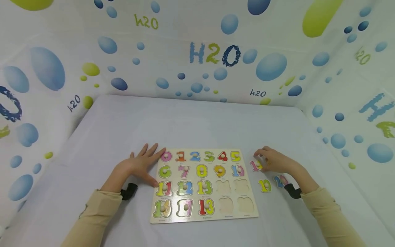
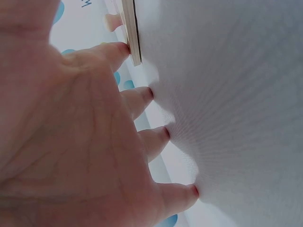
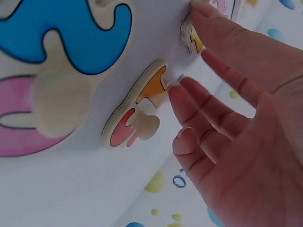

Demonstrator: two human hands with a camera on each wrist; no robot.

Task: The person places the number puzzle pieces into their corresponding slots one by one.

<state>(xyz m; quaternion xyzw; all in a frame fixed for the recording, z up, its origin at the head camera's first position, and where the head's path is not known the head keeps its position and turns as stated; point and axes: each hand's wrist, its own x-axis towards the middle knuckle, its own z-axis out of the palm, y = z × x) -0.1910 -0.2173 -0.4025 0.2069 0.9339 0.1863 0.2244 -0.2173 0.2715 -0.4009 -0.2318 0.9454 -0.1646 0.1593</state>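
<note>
You can read "H2O" in big letters on the wall, and small "h2o" marks too. The puzzle board shows numbers 0 to 13 on its pieces. Its tiny printed words are too small to read.
</note>
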